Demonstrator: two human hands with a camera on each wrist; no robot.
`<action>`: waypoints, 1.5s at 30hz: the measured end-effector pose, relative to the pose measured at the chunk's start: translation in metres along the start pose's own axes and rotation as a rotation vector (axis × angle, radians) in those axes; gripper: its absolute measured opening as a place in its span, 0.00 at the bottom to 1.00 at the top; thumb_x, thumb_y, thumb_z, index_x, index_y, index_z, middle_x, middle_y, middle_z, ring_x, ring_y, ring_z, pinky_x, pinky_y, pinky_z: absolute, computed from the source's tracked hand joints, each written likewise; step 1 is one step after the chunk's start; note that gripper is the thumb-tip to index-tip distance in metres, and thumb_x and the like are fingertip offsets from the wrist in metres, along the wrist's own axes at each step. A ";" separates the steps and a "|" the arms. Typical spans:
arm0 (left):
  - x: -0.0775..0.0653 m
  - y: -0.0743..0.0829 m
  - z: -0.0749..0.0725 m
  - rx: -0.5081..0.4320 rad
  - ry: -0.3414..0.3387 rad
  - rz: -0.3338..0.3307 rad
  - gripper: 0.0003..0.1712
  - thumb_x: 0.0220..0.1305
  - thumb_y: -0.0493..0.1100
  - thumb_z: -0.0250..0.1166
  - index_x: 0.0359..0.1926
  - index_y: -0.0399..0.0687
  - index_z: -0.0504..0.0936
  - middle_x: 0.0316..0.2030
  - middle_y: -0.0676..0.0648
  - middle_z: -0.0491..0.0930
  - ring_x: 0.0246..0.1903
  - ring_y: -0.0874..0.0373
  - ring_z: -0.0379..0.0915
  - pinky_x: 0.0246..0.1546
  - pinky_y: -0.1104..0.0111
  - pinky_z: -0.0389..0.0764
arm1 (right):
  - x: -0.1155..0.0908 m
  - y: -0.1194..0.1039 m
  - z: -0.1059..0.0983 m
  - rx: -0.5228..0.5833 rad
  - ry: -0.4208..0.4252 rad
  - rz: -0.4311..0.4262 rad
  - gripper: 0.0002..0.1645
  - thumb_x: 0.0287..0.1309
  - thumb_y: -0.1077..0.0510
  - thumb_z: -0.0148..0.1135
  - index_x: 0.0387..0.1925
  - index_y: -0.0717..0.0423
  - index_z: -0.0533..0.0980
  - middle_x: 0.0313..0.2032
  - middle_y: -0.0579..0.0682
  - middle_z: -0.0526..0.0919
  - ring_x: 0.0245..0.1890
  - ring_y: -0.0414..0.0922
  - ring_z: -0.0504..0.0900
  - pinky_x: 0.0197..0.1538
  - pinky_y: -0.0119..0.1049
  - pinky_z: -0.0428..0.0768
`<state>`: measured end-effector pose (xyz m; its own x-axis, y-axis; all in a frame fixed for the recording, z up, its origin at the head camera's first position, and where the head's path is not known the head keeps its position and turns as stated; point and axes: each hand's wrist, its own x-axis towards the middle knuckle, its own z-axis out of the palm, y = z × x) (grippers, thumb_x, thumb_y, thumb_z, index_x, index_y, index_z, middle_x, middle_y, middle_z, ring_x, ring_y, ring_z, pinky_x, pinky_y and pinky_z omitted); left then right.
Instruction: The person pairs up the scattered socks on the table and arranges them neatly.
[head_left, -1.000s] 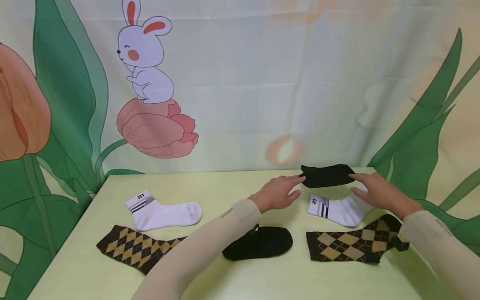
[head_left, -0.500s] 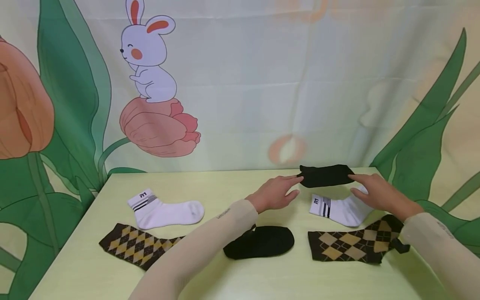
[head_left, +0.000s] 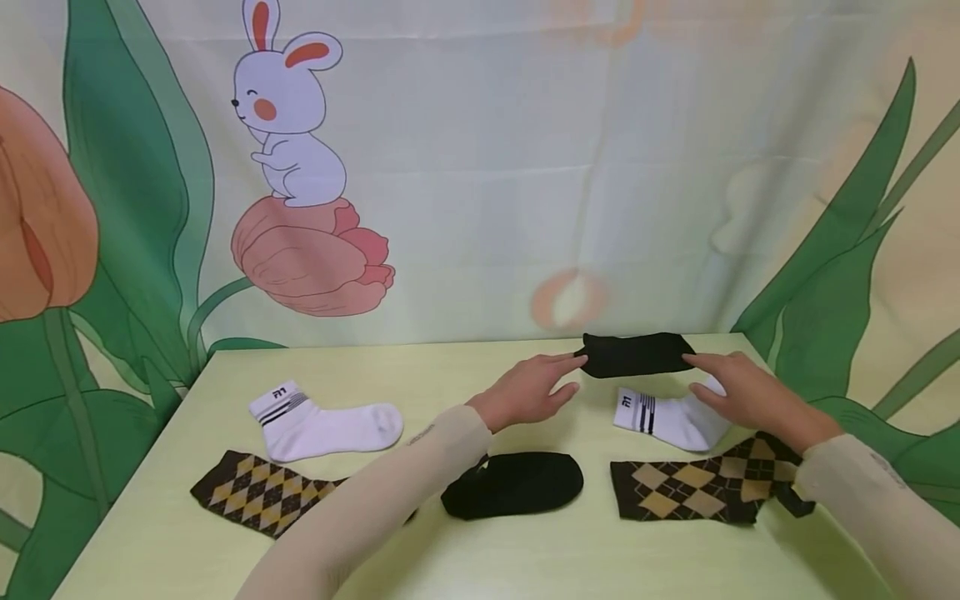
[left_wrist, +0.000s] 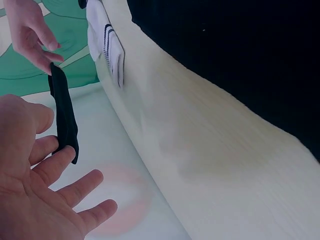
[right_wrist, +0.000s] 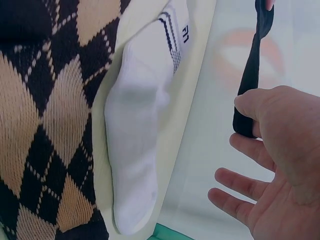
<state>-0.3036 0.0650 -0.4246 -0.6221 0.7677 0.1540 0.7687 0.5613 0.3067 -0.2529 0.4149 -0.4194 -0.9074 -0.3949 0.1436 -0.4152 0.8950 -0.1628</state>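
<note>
A black ankle sock [head_left: 636, 356] is stretched level above the table's far edge, held between both hands. Its left end is pinched by the fingers of my left hand [head_left: 525, 392], and in the left wrist view that sock [left_wrist: 64, 110] hangs from the fingertips of the left hand [left_wrist: 45, 185]. My right hand [head_left: 750, 392] grips the other end; the right wrist view has thumb and index finger of the right hand [right_wrist: 285, 145] on it. Below lies a white striped sock [head_left: 667, 419], partly behind the right hand. Another black sock [head_left: 517, 485] lies near the left forearm.
On the left of the table [head_left: 525, 558] lie a white sock [head_left: 337, 429] and a brown argyle sock [head_left: 262, 496], partly behind the left sleeve. A second argyle sock [head_left: 690, 490] lies at the right. A printed curtain [head_left: 480, 167] hangs behind.
Both hands and the held black sock have shifted slightly to the left. The head view has swayed a little. The socks on the table stay where they were.
</note>
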 end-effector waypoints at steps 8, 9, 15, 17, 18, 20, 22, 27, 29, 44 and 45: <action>-0.020 -0.007 -0.007 -0.015 0.014 -0.015 0.30 0.80 0.49 0.53 0.77 0.48 0.65 0.74 0.46 0.66 0.71 0.51 0.66 0.71 0.60 0.64 | -0.001 -0.019 0.000 -0.003 0.000 -0.018 0.32 0.70 0.57 0.63 0.69 0.70 0.69 0.62 0.68 0.77 0.57 0.66 0.78 0.59 0.62 0.75; -0.022 -0.007 -0.007 -0.020 0.019 -0.015 0.30 0.80 0.49 0.53 0.77 0.48 0.65 0.74 0.46 0.66 0.71 0.51 0.66 0.71 0.60 0.64 | -0.001 -0.020 0.000 -0.003 0.000 -0.014 0.32 0.70 0.57 0.63 0.69 0.70 0.69 0.62 0.68 0.77 0.57 0.66 0.78 0.59 0.62 0.75; -0.035 -0.005 -0.011 -0.033 0.019 -0.007 0.29 0.80 0.49 0.53 0.77 0.47 0.65 0.75 0.47 0.65 0.72 0.51 0.64 0.72 0.60 0.63 | -0.005 -0.030 0.000 0.000 0.005 -0.018 0.33 0.70 0.58 0.64 0.70 0.69 0.68 0.63 0.68 0.77 0.58 0.66 0.77 0.59 0.62 0.75; -0.040 -0.005 -0.013 -0.037 0.017 0.001 0.30 0.80 0.48 0.53 0.77 0.47 0.65 0.75 0.46 0.65 0.72 0.51 0.64 0.72 0.60 0.63 | -0.006 -0.032 0.000 0.004 0.004 -0.026 0.33 0.70 0.58 0.64 0.70 0.69 0.68 0.63 0.67 0.76 0.58 0.66 0.77 0.59 0.62 0.75; -0.042 -0.005 -0.013 -0.037 0.020 0.006 0.29 0.80 0.48 0.53 0.77 0.46 0.65 0.74 0.46 0.65 0.72 0.51 0.64 0.72 0.60 0.63 | -0.006 -0.034 0.000 0.007 0.004 -0.032 0.33 0.70 0.58 0.64 0.70 0.69 0.68 0.63 0.68 0.76 0.58 0.66 0.77 0.59 0.62 0.75; -0.046 -0.005 -0.015 -0.044 0.025 0.013 0.29 0.80 0.48 0.53 0.77 0.45 0.65 0.74 0.45 0.66 0.72 0.51 0.64 0.72 0.59 0.63 | -0.007 -0.036 0.001 0.006 0.000 -0.035 0.33 0.70 0.57 0.64 0.70 0.68 0.68 0.64 0.67 0.76 0.59 0.66 0.76 0.59 0.63 0.75; -0.051 -0.005 -0.016 -0.048 0.032 0.016 0.29 0.80 0.47 0.54 0.76 0.44 0.66 0.74 0.45 0.66 0.72 0.50 0.64 0.72 0.59 0.63 | -0.008 -0.039 0.001 0.005 -0.005 -0.034 0.33 0.71 0.57 0.63 0.71 0.67 0.68 0.64 0.66 0.76 0.59 0.66 0.76 0.60 0.63 0.75; -0.064 -0.005 -0.018 -0.071 0.036 -0.005 0.30 0.80 0.48 0.54 0.77 0.45 0.65 0.75 0.46 0.65 0.72 0.50 0.64 0.72 0.58 0.63 | -0.010 -0.047 0.000 0.005 -0.012 -0.033 0.33 0.71 0.56 0.63 0.71 0.65 0.68 0.64 0.65 0.76 0.60 0.66 0.75 0.60 0.64 0.74; -0.068 -0.005 -0.019 -0.080 0.032 -0.017 0.30 0.80 0.48 0.54 0.77 0.46 0.65 0.75 0.47 0.65 0.72 0.50 0.64 0.72 0.58 0.63 | -0.010 -0.051 -0.001 0.006 -0.006 -0.044 0.33 0.71 0.56 0.63 0.71 0.65 0.68 0.65 0.65 0.76 0.61 0.66 0.75 0.60 0.64 0.74; -0.096 -0.008 -0.020 -0.099 0.066 -0.007 0.30 0.79 0.47 0.57 0.76 0.45 0.67 0.73 0.45 0.68 0.72 0.49 0.64 0.71 0.56 0.64 | -0.015 -0.069 -0.001 0.031 0.004 -0.110 0.32 0.71 0.57 0.62 0.71 0.65 0.68 0.67 0.66 0.73 0.63 0.66 0.74 0.61 0.62 0.74; -0.098 -0.008 -0.021 -0.099 0.068 -0.004 0.30 0.79 0.47 0.57 0.76 0.45 0.67 0.73 0.45 0.68 0.72 0.49 0.64 0.71 0.56 0.64 | -0.015 -0.071 -0.002 0.032 0.004 -0.114 0.32 0.71 0.57 0.62 0.71 0.65 0.68 0.67 0.66 0.73 0.63 0.66 0.74 0.61 0.62 0.75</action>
<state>-0.2518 -0.0213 -0.4227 -0.6364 0.7408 0.2149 0.7496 0.5284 0.3985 -0.2099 0.3576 -0.4083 -0.8542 -0.4926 0.1666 -0.5173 0.8374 -0.1762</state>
